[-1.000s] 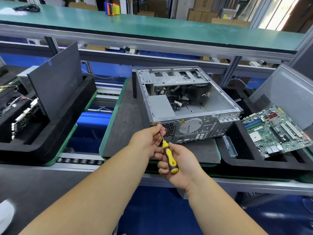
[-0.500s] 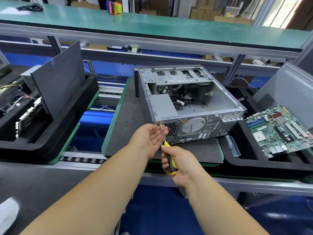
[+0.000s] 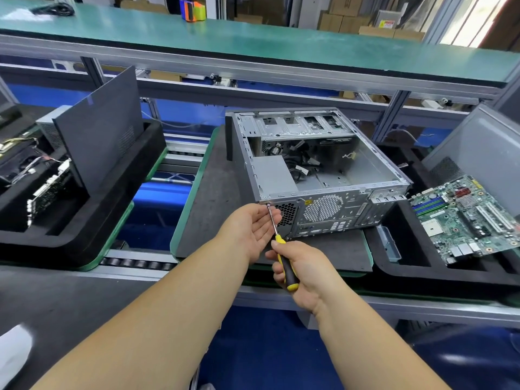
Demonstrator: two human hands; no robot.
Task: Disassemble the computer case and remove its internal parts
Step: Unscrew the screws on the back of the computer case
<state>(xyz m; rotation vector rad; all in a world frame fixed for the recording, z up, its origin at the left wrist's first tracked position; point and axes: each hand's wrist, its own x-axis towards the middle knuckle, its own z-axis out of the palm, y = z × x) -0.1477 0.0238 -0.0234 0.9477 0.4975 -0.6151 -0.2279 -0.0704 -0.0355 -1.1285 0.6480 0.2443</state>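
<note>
Holding the screwdriver (image 3: 284,261) in a curled right hand (image 3: 305,273), the flat, empty left hand (image 3: 253,229) waits under its tip by the open computer case (image 3: 323,175) with wires inside.

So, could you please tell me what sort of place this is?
Probably a factory disassembly line: an opened computer case on a roller conveyor, a removed motherboard in a foam tray, stacked cardboard boxes behind.

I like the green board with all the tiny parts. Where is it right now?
In the head view, the motherboard lies tilted in the black foam tray at the right, just right of the open computer case.
</note>
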